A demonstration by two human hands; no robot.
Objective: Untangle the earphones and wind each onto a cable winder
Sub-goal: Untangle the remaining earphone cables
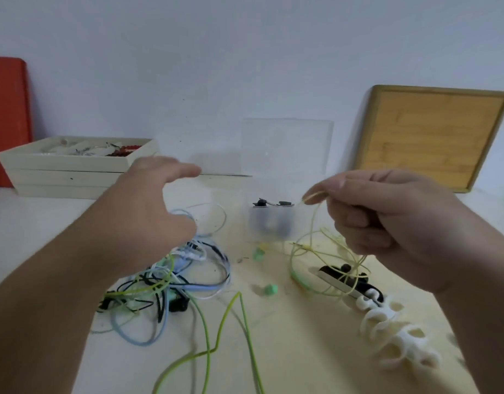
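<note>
Pale wooden table against white wall — left hand spread, right hand pinching yellow cable.

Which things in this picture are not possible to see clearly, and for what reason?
- Head view: the left hand is motion-blurred and covers part of the cable tangle; its grip is unclear.
- The yellow cable disappears into the right hand.
- Contents of the clear plastic box are blurred behind its frosted wall.
- The green cable is cut off by the bottom edge.
</note>
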